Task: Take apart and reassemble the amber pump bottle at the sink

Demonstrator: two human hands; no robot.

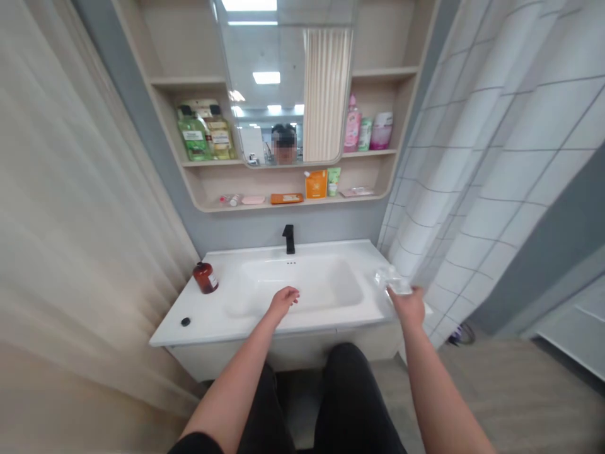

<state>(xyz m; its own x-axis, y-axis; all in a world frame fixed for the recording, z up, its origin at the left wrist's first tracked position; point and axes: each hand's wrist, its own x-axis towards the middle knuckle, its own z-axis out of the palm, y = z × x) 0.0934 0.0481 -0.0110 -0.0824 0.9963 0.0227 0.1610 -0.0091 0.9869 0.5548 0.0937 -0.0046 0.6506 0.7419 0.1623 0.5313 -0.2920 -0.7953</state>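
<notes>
My left hand (282, 302) hovers over the front of the white sink basin (326, 284), its fingers loosely bent and nothing visible in them. At the right end of the counter, my right hand (409, 308) grips a clear, see-through container (399, 285); blur hides its exact kind. More clear material (382, 276) shows just left of it, and I cannot tell whether it is a separate piece. An amber bottle (206, 279) with a white label stands on the left of the counter. In front of it lies a small round black cap (186, 321).
A black faucet (288, 239) rises behind the basin. Above, a wall cabinet (293, 205) with a mirror (265, 82) holds several bottles, an orange pouch (316, 184) and a green-white tube (333, 181). A beige curtain (85, 221) hangs left, a white checked curtain (454, 189) right.
</notes>
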